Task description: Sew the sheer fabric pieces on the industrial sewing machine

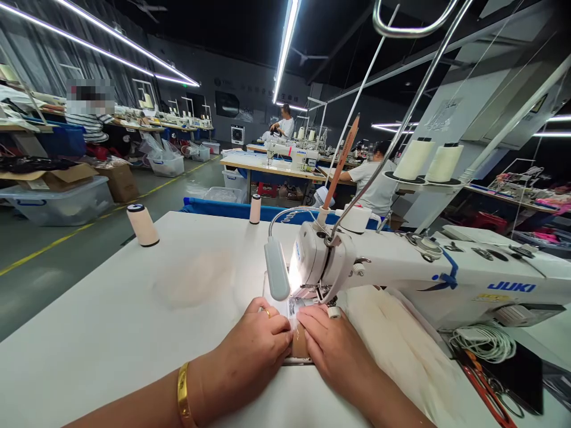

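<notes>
Fingers: left hand and right hand lie flat, fingertips together, pressing a small pale fabric piece at the needle; nothing gripped.
Ahead: JUKI sewing machine head with its lit lamp stands directly over the fingertips.
Right: cream cloth, coiled white cord, red-handled scissors.
Left: bare white table; thread cone near the far edge, well apart.
</notes>
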A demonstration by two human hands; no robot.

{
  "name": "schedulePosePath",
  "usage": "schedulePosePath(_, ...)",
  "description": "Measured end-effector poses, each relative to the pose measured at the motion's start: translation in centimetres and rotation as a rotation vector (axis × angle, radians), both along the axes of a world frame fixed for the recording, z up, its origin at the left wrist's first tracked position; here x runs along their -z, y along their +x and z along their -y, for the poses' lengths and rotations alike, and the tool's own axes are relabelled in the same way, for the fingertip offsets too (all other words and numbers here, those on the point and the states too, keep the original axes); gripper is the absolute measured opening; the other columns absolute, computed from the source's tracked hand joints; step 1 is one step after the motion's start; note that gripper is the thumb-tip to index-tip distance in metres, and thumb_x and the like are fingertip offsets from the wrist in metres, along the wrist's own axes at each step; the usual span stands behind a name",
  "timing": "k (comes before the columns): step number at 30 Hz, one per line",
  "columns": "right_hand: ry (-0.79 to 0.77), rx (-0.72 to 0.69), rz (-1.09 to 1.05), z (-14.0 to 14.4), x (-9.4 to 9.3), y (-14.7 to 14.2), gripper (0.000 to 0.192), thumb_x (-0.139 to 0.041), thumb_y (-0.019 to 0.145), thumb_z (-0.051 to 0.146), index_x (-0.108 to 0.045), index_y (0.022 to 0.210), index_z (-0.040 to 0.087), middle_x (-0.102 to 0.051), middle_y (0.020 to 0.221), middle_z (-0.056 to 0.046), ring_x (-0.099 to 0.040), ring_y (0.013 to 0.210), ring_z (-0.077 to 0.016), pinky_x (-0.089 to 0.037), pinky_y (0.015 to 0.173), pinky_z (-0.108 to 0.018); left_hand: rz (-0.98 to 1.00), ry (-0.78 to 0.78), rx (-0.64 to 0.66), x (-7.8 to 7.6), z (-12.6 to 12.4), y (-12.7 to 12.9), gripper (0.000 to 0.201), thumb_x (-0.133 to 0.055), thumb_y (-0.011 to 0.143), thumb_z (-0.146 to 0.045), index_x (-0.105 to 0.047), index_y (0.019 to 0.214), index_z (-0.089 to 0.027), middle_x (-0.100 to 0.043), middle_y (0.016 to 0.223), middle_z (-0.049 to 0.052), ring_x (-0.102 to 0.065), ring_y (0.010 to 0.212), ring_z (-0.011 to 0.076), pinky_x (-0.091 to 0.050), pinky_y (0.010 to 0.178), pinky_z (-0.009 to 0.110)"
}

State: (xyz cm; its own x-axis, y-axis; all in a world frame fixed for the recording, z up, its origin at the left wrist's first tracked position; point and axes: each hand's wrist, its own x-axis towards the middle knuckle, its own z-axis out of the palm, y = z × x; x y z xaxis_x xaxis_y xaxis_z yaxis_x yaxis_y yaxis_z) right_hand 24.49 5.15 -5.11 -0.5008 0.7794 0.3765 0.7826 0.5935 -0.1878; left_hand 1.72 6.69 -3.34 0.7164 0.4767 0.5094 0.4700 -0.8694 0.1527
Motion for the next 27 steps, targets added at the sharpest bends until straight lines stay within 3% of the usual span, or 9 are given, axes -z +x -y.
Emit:
schedulePosePath(6,-0.036,0.058,0.027,-0.2,0.1,-0.2,0.046,-0.047,0.092,0.001,-0.068,0.127,0.022,-0.073,0.132,-0.010,-0.070,0.104,-0.0290,-0.057,0.083,-0.043,-0.001,0.010,-0.025,0.4,-0.3,0.1,0.024,-0.052,0.093,-0.003,-0.061,0.079,-0.020,-0.069,0.081,-0.001,-0.055,0.072,0.0174,-0.034,0.080,0.039)
schedulePosePath(11,-0.017,0.105,0.045,-0.6,-0.1,-0.4,0.041,-0.048,0.099,0.010,-0.072,0.131,0.021,-0.071,0.140,-0.012,-0.067,0.117,-0.0330,-0.059,0.092,-0.047,-0.058,-0.013,-0.056,0.5,-1.0,0.1,0.022,-0.053,0.091,-0.003,-0.065,0.082,-0.019,-0.070,0.084,0.003,-0.059,0.075,0.0193,-0.037,0.081,0.040)
schedulePosePath(17,-0.018,0.119,0.034,-0.7,-0.3,-0.3,0.048,-0.049,0.102,0.015,-0.064,0.148,0.021,-0.071,0.140,-0.013,-0.065,0.124,-0.0322,-0.059,0.099,-0.048,-0.096,-0.045,-0.082,0.0,-1.8,0.2,0.026,-0.051,0.094,-0.003,-0.064,0.078,-0.018,-0.072,0.087,0.005,-0.064,0.082,0.0223,-0.038,0.081,0.040)
schedulePosePath(22,-0.027,0.120,0.000,-0.5,0.0,-0.3,0.047,-0.048,0.103,0.015,-0.062,0.147,0.023,-0.073,0.134,-0.013,-0.067,0.122,-0.0312,-0.061,0.094,-0.045,-0.088,-0.152,-0.176,-0.2,-2.3,0.4,0.029,-0.044,0.098,-0.003,-0.056,0.077,-0.019,-0.068,0.087,0.005,-0.060,0.077,0.0213,-0.041,0.081,0.039)
schedulePosePath(27,0.023,0.035,-0.074,-0.4,0.7,-0.4,0.036,-0.039,0.107,0.014,-0.066,0.130,0.019,-0.075,0.126,-0.013,-0.071,0.106,-0.0302,-0.062,0.084,-0.046,-0.060,-0.303,-0.249,-0.4,-2.8,0.6,0.028,-0.056,0.085,-0.003,-0.042,0.069,-0.021,-0.065,0.088,0.006,-0.056,0.081,0.0230,-0.042,0.075,0.035)
